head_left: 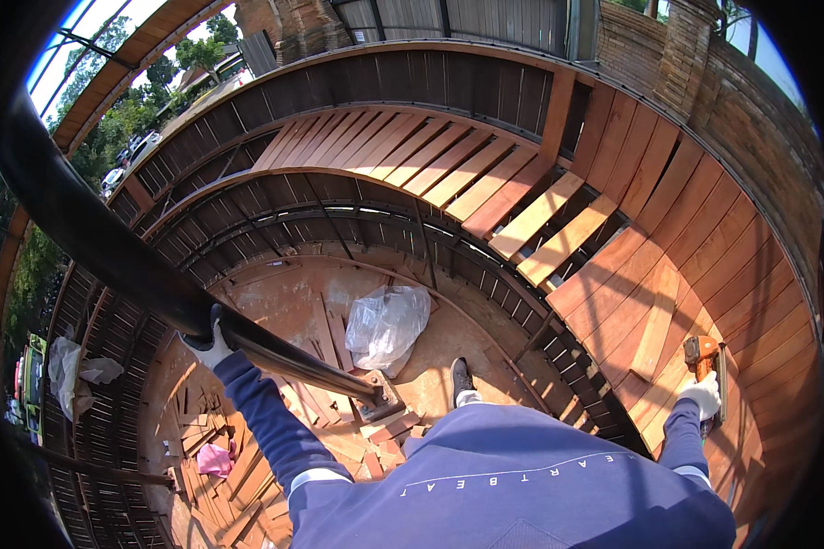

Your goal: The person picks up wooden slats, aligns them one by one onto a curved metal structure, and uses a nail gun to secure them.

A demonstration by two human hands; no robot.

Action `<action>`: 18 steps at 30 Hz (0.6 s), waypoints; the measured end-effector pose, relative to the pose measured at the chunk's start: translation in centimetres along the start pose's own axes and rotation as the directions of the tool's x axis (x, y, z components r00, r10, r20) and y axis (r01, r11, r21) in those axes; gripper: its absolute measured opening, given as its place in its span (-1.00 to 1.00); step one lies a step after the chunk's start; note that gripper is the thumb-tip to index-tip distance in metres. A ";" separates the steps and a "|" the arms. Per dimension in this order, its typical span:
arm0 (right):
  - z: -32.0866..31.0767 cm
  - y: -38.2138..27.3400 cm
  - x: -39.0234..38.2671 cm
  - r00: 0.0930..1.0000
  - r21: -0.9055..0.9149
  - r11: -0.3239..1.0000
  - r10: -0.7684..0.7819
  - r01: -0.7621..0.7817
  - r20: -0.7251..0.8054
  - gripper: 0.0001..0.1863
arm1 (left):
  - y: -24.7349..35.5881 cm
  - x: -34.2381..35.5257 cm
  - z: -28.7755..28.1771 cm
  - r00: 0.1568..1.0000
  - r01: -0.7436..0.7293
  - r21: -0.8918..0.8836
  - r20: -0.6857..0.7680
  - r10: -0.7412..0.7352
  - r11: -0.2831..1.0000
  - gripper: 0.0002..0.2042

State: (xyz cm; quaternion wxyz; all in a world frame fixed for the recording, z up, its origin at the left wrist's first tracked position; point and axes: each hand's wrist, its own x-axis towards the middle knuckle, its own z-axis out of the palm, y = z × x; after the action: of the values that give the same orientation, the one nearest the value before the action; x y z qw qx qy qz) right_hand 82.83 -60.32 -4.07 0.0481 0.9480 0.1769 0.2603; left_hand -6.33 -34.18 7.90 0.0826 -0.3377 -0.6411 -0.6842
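A black pole [119,245] is gripped by the gloved left hand [212,348], the fingers wrapped round it. An orange-headed tool [702,351] is held over the curved reddish boards [604,284] by the gloved right hand [703,395], its fingers apparently closed, though partly hidden; a plank [656,320] is laid askew nearby. Body weight is best steadied at the pole, the tool held square, its working end guarded from fingers.
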 end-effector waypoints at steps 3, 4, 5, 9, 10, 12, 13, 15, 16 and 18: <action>0.4 -0.1 0.3 1.000 0.006 1.000 -0.013 0.013 -0.005 -0.50 | -0.7 0.2 -0.5 1.000 -0.002 -0.035 0.007 0.002 0.999 0.01; 0.1 -0.2 0.3 1.000 0.004 1.000 -0.016 0.016 -0.009 -0.50 | -0.5 0.3 -0.4 1.000 0.005 -0.040 0.015 -0.004 0.999 0.00; 0.2 -0.2 0.2 1.000 0.007 1.000 -0.015 0.015 -0.013 -0.51 | -0.4 0.2 -0.2 1.000 0.007 -0.023 -0.012 -0.007 1.000 -0.02; 0.4 0.1 0.2 0.999 -0.002 1.000 -0.008 0.008 -0.031 -0.52 | 0.1 -0.2 0.3 1.000 -0.015 -0.039 -0.023 0.014 0.999 -0.09; 0.3 0.0 0.2 0.999 -0.006 1.000 -0.006 0.006 -0.033 -0.53 | -0.2 -0.2 0.4 0.998 -0.040 -0.046 -0.041 0.038 0.998 -0.15; 0.1 -0.1 0.1 1.000 -0.008 1.000 -0.006 0.006 -0.013 -0.52 | -0.5 0.0 0.4 0.997 -0.058 -0.057 -0.053 0.055 0.997 -0.21; 0.0 -0.1 0.1 1.000 -0.012 1.000 -0.004 0.004 -0.007 -0.52 | -0.6 0.1 0.3 0.998 -0.053 -0.062 -0.047 0.050 0.997 -0.22; 0.0 -0.1 0.2 1.000 -0.013 1.000 0.000 0.000 0.001 -0.51 | -0.6 0.3 0.2 0.999 -0.039 -0.073 -0.032 0.036 0.997 -0.18; 0.1 -0.1 0.2 1.000 -0.011 1.000 0.001 -0.001 0.003 -0.51 | -0.7 0.3 0.1 0.999 -0.031 -0.080 -0.023 0.029 0.996 -0.13; 0.2 0.0 0.2 1.000 -0.006 1.000 0.005 -0.005 -0.003 -0.51 | -0.2 0.2 0.2 1.000 0.002 -0.083 -0.008 -0.003 0.997 -0.09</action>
State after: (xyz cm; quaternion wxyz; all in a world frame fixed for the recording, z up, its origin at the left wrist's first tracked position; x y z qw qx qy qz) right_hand 83.06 -60.21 -4.12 0.0499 0.9478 0.1738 0.2626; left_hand -6.50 -33.91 7.80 0.0705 -0.3372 -0.6123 -0.7116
